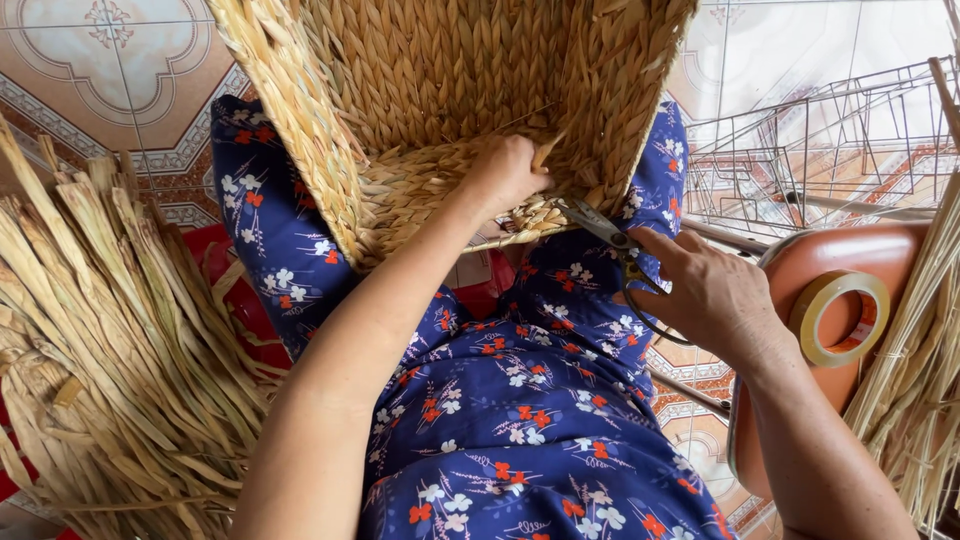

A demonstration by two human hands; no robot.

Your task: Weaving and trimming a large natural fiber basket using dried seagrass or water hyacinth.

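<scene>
Woven straw basket point(440, 110) fills upper centre, rim over the lap. Left hand point(508, 172) clenched inside on a strand. Right hand point(712, 295) grips metal scissors point(605, 232), blades at the rim edge; wire racks crowd the right.

The woven basket point(440, 90) gripped by the left hand point(508, 172) is rough, matt plaited straw. The scissors point(610, 235) in the right hand point(712, 295) have dull metal blades; right of that grip lies glossy tape point(838, 318) on smooth plastic.

No packages, labels, signs or screens in view.
</scene>
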